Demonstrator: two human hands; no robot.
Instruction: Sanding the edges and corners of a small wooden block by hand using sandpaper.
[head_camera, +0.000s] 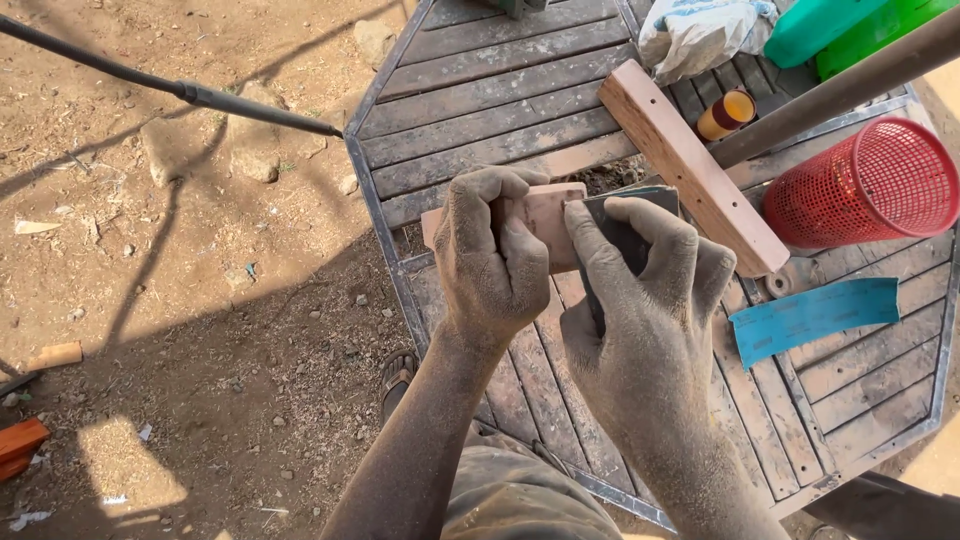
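Dusty hands, left (490, 255) gripping wood block (545, 215), right (640, 300) pressing sandpaper (625, 230).

Slatted wooden table (480, 110) with metal frame fills centre to 3 o'clock. On it: long wooden plank (690, 165) lying diagonally at 1 o'clock, small orange cylinder (727, 112) just beside its upper end. Red mesh basket (865, 185) on its side at 3 o'clock, a brown pole (840, 90) running above it. Blue strip (815, 315) flat on slats at 4 o'clock. Crumpled white sack (700, 30) and green plastic container (840, 25) at 1 o'clock edge. Dirt ground (180, 300) with stones at 9 o'clock; dark rod (200, 97) crosses at 10 o'clock.
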